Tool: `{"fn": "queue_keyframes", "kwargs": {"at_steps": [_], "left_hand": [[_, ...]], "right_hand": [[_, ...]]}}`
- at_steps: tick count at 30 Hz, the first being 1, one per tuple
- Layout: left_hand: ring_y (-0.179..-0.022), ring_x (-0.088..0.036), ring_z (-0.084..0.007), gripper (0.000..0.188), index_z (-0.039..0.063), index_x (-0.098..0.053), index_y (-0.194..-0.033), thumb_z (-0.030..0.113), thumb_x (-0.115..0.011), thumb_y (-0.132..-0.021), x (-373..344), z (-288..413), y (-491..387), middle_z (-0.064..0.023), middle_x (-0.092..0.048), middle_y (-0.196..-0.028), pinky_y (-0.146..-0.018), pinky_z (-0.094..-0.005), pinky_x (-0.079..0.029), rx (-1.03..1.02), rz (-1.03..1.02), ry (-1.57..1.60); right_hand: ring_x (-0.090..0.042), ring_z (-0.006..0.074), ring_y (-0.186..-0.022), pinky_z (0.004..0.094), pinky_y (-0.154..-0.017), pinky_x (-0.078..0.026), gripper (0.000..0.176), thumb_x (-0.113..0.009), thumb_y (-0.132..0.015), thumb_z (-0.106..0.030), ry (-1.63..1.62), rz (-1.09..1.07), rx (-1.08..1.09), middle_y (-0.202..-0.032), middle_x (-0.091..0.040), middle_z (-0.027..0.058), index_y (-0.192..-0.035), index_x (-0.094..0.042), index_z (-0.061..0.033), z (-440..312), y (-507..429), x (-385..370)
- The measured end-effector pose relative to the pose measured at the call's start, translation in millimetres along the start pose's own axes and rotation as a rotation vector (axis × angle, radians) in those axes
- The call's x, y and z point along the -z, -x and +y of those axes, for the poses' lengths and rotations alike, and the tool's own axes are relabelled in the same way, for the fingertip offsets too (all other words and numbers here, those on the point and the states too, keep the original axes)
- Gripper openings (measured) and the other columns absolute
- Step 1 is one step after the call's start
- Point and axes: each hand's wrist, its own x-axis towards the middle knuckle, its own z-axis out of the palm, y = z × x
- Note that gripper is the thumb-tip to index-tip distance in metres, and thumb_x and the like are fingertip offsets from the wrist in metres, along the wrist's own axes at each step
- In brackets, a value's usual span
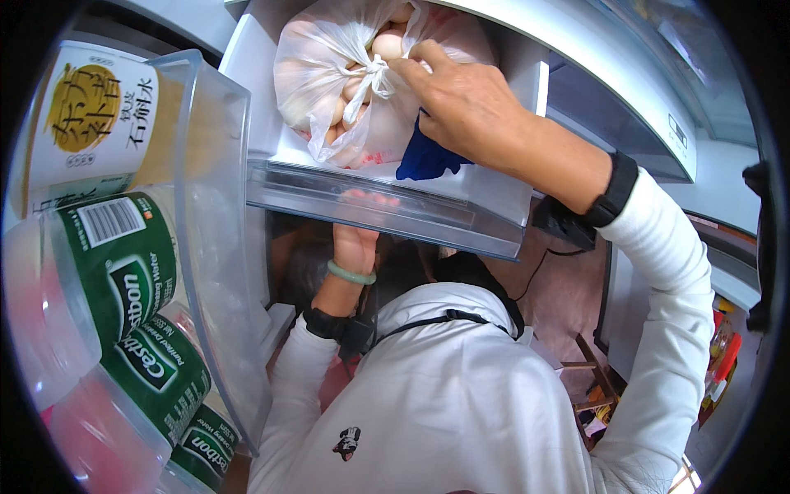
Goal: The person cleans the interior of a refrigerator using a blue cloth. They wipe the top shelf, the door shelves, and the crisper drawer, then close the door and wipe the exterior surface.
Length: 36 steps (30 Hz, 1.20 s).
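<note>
A knotted, thin white plastic bag of eggs [364, 80] lies in a pulled-out white refrigerator drawer [395, 200] with a clear plastic front. My right hand [466, 102] reaches over the drawer, its thumb and index finger beside the bag's knot. A dark blue cloth [429, 154] hangs beneath that palm, seemingly held by the curled fingers, though these are partly hidden. My left hand [360, 222] is palm up under the drawer's clear front, its fingers seen through the plastic and touching or close to its underside. Whether it grips the edge cannot be told.
At the left, a clear door bin [216, 247] holds several green-labelled water bottles [148, 358] and a large white-labelled bottle [92, 123]. Another grey compartment [608, 117] is at the upper right. A dark cable [536, 272] runs near the floor, by a wooden frame [595, 370].
</note>
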Motion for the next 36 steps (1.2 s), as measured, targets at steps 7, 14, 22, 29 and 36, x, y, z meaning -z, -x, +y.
{"fn": "queue_keyframes", "kwargs": {"at_steps": [7,14,22,29,36], "left_hand": [[-0.075,-0.065,-0.0161,0.022,-0.001,-0.060,-0.102,0.015,-0.061,-0.087,-15,33,34,-0.0096,-0.065,-0.088,-0.062,-0.0274,-0.054,0.124,0.040,-0.918],[-0.052,-0.054,-0.0124,0.019,0.000,-0.066,-0.089,-0.001,-0.071,-0.071,-124,84,61,-0.0093,-0.063,-0.079,-0.048,-0.0216,-0.042,-0.524,-0.547,-1.241],[-0.100,-0.059,-0.0375,0.047,0.003,-0.050,-0.123,0.013,-0.066,-0.080,-192,93,-12,-0.0166,-0.054,-0.125,-0.080,-0.0435,-0.049,-0.699,-0.067,-2.098],[-0.100,-0.062,-0.0372,0.034,0.006,-0.049,-0.122,0.010,-0.046,-0.089,-189,91,-77,-0.0165,-0.053,-0.126,-0.084,-0.0467,-0.050,-0.279,0.048,-2.518],[-0.107,-0.059,-0.0350,0.039,0.018,-0.050,-0.126,0.014,-0.055,-0.087,-191,101,-102,-0.0152,-0.054,-0.122,-0.089,-0.0445,-0.049,-0.232,0.018,-2.570]], "right_hand": [[-0.063,0.0337,-0.074,0.0397,-0.066,-0.052,0.035,-0.064,-0.071,-0.007,0.007,-0.063,-0.005,-0.093,-0.061,0.0156,-0.105,-0.061,-0.0028,8,-1,8],[-0.063,0.0350,-0.074,0.0422,-0.067,-0.050,0.019,-0.062,-0.071,-0.012,-0.190,-0.043,-0.010,-0.076,-0.064,0.0176,-0.087,-0.067,-0.0035,12,32,38],[-0.062,0.0321,-0.071,0.0403,-0.063,-0.049,0.017,-0.062,-0.072,-0.011,-0.323,0.077,0.032,-0.074,-0.063,0.0135,-0.087,-0.066,-0.0054,5,66,55],[-0.061,0.0304,-0.068,0.0382,-0.060,-0.049,0.015,-0.061,-0.074,-0.011,-0.375,0.222,-0.001,-0.076,-0.062,0.0108,-0.087,-0.066,-0.0062,14,81,47],[-0.063,0.0248,-0.072,0.0303,-0.062,-0.050,0.014,-0.065,-0.076,-0.007,-0.400,0.269,0.050,-0.086,-0.065,0.0079,-0.090,-0.067,-0.0044,19,93,44]]}}
